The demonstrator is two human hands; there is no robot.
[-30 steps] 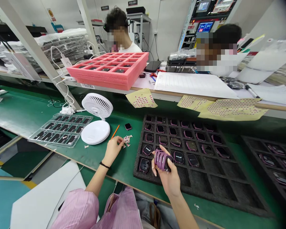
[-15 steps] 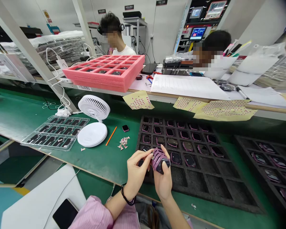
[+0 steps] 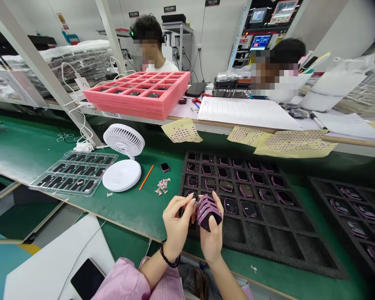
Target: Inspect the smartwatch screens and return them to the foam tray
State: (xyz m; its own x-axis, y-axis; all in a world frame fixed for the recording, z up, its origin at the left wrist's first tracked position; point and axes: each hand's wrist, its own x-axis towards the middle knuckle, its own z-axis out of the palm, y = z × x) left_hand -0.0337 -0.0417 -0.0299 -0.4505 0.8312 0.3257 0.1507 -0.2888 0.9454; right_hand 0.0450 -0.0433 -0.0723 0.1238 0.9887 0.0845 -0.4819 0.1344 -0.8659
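My right hand (image 3: 213, 241) is wrapped round a small stack of purple-framed, dark-faced watch cases (image 3: 208, 211), thumb across the lowest face. Just left of the stack, my left hand (image 3: 176, 225) pinches thumb and forefinger together; whatever is between the fingertips is too small to make out. Beneath and beyond both hands lies a black foam tray (image 3: 268, 233), with similar purple-framed watch cases (image 3: 230, 206) in many of its pockets and bare pockets toward the near right. The hands hide part of the tray's left side.
Small pale tabs (image 3: 162, 186), an orange stick (image 3: 146, 177) and a lone watch case (image 3: 165, 167) lie left of the tray. Farther left are a white fan (image 3: 121, 175) and a clear tray of black parts (image 3: 51, 189). A second foam tray (image 3: 328, 196) stands right. Pink foam (image 3: 162, 106) sits on the shelf.
My left hand has drawn slightly left, away from the stack. The stack has turned in my right hand, so its lowest dark face shows more.
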